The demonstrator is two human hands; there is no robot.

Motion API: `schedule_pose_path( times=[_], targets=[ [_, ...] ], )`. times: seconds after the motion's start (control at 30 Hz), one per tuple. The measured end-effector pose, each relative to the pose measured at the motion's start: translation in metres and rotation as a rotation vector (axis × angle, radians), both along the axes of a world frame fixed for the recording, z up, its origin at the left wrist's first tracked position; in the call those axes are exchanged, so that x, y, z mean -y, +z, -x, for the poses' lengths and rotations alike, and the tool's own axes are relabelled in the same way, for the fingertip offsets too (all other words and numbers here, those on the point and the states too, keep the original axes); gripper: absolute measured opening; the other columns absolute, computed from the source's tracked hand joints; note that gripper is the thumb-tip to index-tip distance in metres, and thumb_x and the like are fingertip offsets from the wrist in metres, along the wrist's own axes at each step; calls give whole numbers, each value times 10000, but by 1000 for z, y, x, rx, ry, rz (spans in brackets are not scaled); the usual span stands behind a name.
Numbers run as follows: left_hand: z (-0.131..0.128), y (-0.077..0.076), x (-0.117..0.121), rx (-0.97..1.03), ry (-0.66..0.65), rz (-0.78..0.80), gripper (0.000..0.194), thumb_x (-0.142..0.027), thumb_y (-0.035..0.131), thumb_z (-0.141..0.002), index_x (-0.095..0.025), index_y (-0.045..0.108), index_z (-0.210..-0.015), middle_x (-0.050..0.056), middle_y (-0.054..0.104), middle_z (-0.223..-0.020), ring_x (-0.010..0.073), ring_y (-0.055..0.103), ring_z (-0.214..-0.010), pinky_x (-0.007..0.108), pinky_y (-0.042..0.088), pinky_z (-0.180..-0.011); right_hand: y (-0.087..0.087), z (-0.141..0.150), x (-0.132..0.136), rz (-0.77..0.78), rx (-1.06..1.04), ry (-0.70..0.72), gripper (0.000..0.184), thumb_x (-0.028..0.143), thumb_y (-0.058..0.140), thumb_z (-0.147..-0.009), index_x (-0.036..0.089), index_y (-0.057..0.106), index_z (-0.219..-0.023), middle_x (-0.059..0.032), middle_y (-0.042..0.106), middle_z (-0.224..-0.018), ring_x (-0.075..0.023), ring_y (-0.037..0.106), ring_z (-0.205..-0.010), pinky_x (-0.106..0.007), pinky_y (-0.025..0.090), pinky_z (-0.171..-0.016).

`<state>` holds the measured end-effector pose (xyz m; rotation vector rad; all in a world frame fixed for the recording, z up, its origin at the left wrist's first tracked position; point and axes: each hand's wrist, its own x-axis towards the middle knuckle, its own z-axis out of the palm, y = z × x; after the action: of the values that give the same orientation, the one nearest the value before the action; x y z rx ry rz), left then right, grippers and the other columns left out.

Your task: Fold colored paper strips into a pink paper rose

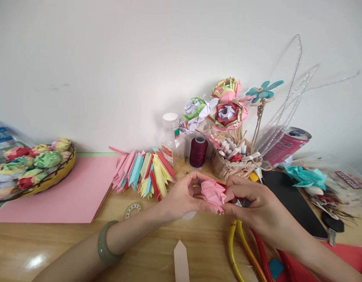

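Note:
A pink folded-paper flower (213, 194) is held between my two hands, above the wooden table. My left hand (190, 197) grips its left side, thumb below and fingers behind. On the other side, my right hand (247, 199) pinches the flower's right edge with thumb and forefinger. Part of the flower is hidden by the fingers. Below lies a pale pink paper strip (181, 260) with a pointed end. Pliers with yellow handles (233, 250) rest on the table under my right hand.
Folded paper strips (139, 172) are heaped behind my left arm, near pink sheets (89, 192). A yellow basket (63, 172) of paper flowers stands left. Behind are a clear bottle (175, 147), a thread spool (198, 152) and a tilted can (286, 145). A black phone (298, 211) lies right.

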<state>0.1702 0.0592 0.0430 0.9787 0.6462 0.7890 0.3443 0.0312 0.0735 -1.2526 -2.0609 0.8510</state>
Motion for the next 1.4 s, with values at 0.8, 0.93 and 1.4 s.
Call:
schedule_pose_path(
  times=[0.8, 0.93, 1.4],
  targets=[
    [0, -5, -1, -7, -13, 48, 499, -133, 802, -440, -175, 504, -838, -2, 558, -866, 110, 534, -758, 268, 421, -695, 6, 2, -1, -8, 26, 8, 222, 256, 544, -791, 184, 567, -582, 14, 500, -623, -107, 465, -576, -234, 349, -516],
    [0, -4, -1, -11, -3, 59, 508, -128, 805, -425, -171, 501, -830, -3, 555, -861, 107, 523, -744, 263, 417, -678, 2, 5, 1, -1, 11, -46, 213, 230, 554, -762, 182, 540, -556, 17, 486, -605, -110, 455, -566, -235, 346, -506],
    [-2, -3, -1, 10, 39, 70, 493, -120, 795, -448, -171, 505, -844, 2, 569, -871, 111, 545, -770, 269, 415, -717, -2, 6, -1, -91, 31, -77, 186, 215, 550, -772, 186, 541, -589, 7, 511, -621, -116, 471, -574, -232, 372, -507]
  ],
)
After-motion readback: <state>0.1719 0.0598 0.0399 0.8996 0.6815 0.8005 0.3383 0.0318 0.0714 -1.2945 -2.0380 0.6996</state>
